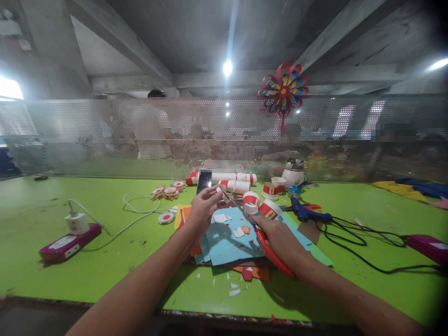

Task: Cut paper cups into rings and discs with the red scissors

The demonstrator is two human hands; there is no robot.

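Observation:
My right hand (278, 238) is closed round the red handles of a pair of scissors (266, 252), whose blades point up and left. Between the fingers of my left hand (206, 210) is a small red and white paper piece (222, 191), close to the blade tips. Whether the blades touch it I cannot tell. Below both hands lie light blue paper sheets (224, 247) with white and red scraps on them. Cut red and white paper cups (251, 201) rest just beyond the scissors.
A blue glue gun (308, 212) with a black cable lies right. Behind are a phone (204, 181), stacked paper cups (234, 186) and a kettle-like pot (294, 173). Round paper pieces (171, 191) lie left, near a purple power strip (72, 242). A mesh screen (157, 140) borders the table.

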